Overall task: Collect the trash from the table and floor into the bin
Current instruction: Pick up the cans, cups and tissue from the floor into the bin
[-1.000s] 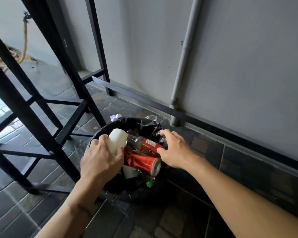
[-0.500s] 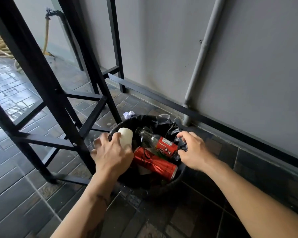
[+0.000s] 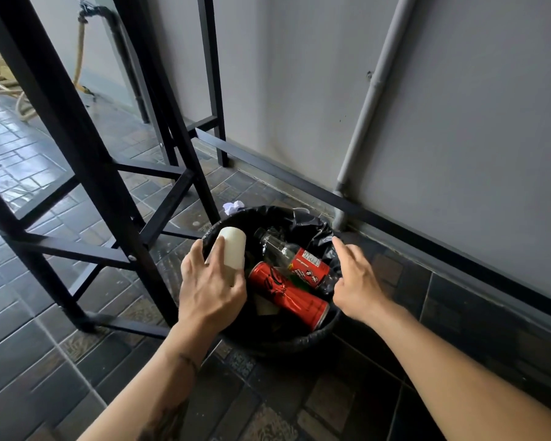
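A round black bin [image 3: 299, 340] lined with a black bag stands on the tiled floor by the wall. Inside lie a red can [image 3: 287, 294] and a clear plastic bottle [image 3: 295, 259] with a red label. My left hand [image 3: 210, 288] holds a white paper cup [image 3: 233, 249] over the bin's left rim. My right hand [image 3: 357, 281] hovers at the bin's right rim with fingers apart, index pointing up, holding nothing. A crumpled white paper [image 3: 233, 206] lies on the floor just behind the bin.
Black metal table legs and crossbars [image 3: 109, 173] stand close on the left of the bin. A grey pipe [image 3: 366, 113] runs down the wall behind it. A black rail [image 3: 427, 237] runs along the wall's base. Coiled rope [image 3: 0, 78] lies far left.
My right hand has let go of the bag's rim and opened its fingers. My left hand still holds the white cup over the bin. The view shifted back a little.
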`<state>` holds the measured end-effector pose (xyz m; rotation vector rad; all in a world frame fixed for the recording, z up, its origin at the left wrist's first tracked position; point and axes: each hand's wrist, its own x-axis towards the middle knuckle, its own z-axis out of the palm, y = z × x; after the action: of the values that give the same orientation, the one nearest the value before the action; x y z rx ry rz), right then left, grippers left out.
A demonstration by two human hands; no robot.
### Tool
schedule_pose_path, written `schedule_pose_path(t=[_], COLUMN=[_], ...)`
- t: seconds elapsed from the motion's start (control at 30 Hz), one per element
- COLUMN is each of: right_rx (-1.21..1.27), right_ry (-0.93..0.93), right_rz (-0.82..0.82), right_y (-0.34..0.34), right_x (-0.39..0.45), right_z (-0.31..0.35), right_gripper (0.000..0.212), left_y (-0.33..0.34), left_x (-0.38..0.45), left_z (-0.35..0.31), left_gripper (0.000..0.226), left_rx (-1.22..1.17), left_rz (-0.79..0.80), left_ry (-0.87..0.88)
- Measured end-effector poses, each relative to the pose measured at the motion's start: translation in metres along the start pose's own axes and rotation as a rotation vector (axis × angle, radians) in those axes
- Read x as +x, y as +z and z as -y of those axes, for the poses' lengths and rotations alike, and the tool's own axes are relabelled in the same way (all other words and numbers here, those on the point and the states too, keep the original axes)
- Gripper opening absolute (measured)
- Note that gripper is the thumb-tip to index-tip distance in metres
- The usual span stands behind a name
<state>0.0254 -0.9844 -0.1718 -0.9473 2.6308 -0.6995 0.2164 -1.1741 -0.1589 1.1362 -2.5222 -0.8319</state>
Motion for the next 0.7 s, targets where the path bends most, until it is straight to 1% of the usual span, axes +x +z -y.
schedule_pose_path(t=[0.07,0.13,0.3,0.37,0.43,0.5,0.7], right_rx=[-0.016,-0.060,-0.189,-0.187,-0.212,-0.190,-0.115], right_ry=[0.020,0.041,0.091,0.131,0.219,0.236,0.388], right_rz=[-0.016,-0.021,-0.059,-0.097,-0.164,-0.196,-0.274], right_y=[-0.005,-0.018,-0.074,-0.088,-0.108,-0.107,-0.123], right_x=[-0.002,-0.007,-0.038,-0.055,-0.083,-0.094,-0.148], right_z=[-0.008,-0.021,-0.078,-0.102,-0.135,-0.144,-0.201], right_gripper=[0.100,0.096,0.084,0.080,0.077,0.076,0.073], left_y=[0.007,0.017,0.054,0.066,0.091,0.095,0.128], left_x=[-0.004,-0.008,-0.022,-0.026,-0.030,-0.030,-0.037], left_z=[-0.007,-0.018,-0.058,-0.074,-0.106,-0.116,-0.165], left_gripper=[0.071,0.071,0.075,0.078,0.079,0.079,0.075], left_rx=[0.047,0.055,0.065,0.072,0.073,0.059,0.008], left_rz=[-0.032,-0.022,0.119,0.173,0.246,0.272,0.366], left_ry=[0.050,0.098,0.250,0.333,0.433,0.450,0.615])
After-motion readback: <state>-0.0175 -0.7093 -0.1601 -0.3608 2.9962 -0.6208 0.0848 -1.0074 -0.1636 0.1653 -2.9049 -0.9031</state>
